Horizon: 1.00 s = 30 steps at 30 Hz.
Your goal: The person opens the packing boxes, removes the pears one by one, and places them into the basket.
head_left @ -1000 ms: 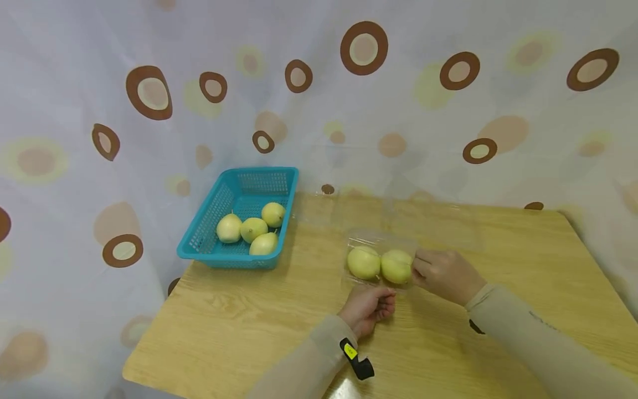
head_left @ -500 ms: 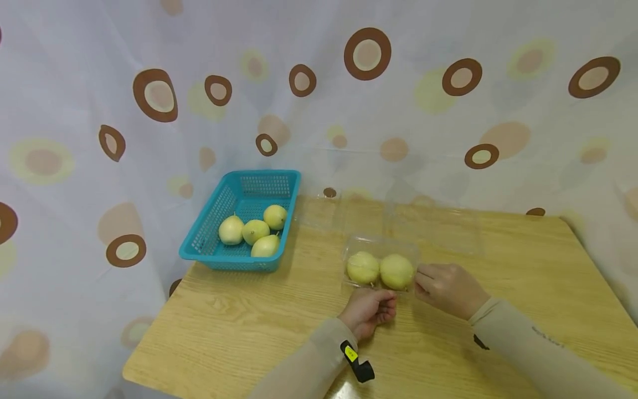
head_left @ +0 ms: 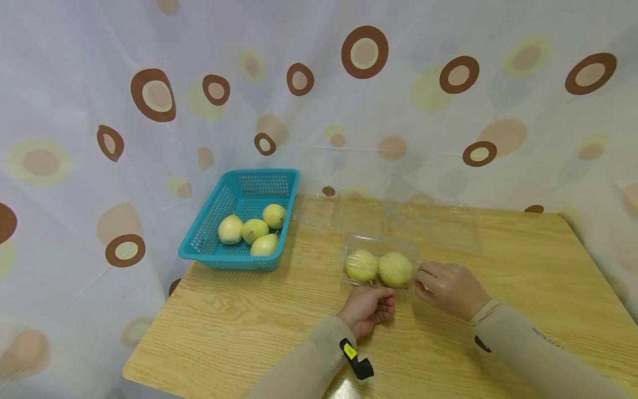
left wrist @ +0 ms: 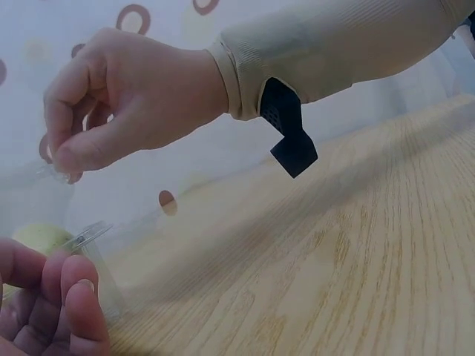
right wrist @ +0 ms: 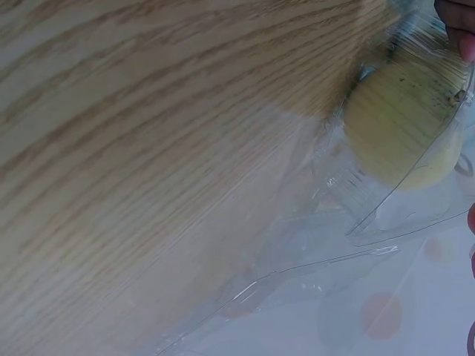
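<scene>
A clear plastic fruit box (head_left: 381, 242) lies before me with two pale yellow pears, a left pear (head_left: 362, 266) and a right pear (head_left: 396, 270), side by side in it. At the box's front edge is my left hand (head_left: 368, 310), its fingers curled and thumb tip at the rim. My right hand (head_left: 451, 289) is at the right front corner. In the left wrist view, the right hand (left wrist: 122, 104) pinches a bit of clear plastic above the box rim (left wrist: 89, 233). One pear (right wrist: 404, 126) shows through the plastic in the right wrist view. How the lid sits is hard to see.
At the back left of the wooden table (head_left: 239, 327) stands a blue perforated basket (head_left: 199, 256) holding several pears (head_left: 230, 229). More clear plastic packaging (head_left: 433, 221) lies along the back, against a spotted curtain (head_left: 319, 122).
My right hand has shifted slightly toward me and to the right. The box and its pears have moved a little toward me. The left hand stays at the front edge.
</scene>
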Motion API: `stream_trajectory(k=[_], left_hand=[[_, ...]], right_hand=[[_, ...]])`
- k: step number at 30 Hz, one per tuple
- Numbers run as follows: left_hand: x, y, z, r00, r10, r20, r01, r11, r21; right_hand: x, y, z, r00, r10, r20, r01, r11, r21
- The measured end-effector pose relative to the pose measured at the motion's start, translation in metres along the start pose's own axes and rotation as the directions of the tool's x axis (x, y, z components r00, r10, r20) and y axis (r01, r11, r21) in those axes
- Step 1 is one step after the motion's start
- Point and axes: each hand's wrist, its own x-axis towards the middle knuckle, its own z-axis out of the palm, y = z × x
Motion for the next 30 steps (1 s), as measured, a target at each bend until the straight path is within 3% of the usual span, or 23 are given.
stream_trajectory(k=[11,16,24,30], left_hand=[[0.002,0.002,-0.001,1.0,0.004,-0.005,-0.004,1.0,-0.005],[0.002,0.003,0.001,1.0,0.0,-0.014,0.001,1.0,0.005],[0.004,0.003,0.006,1.0,0.0,-0.028,0.0,1.0,0.025],[0.007,0.004,0.006,1.0,-0.001,-0.023,0.002,1.0,0.029]], right_hand=[[0.009,0.008,-0.002,0.992,0.07,-0.102,-0.075,0.996,-0.055],[0.008,0.014,0.002,0.976,0.169,-0.137,-0.172,0.985,-0.016],[0.007,0.025,0.006,0.904,0.406,-0.132,-0.394,0.913,0.107],[0.012,0.035,0.007,0.813,0.58,-0.056,-0.566,0.809,0.159]])
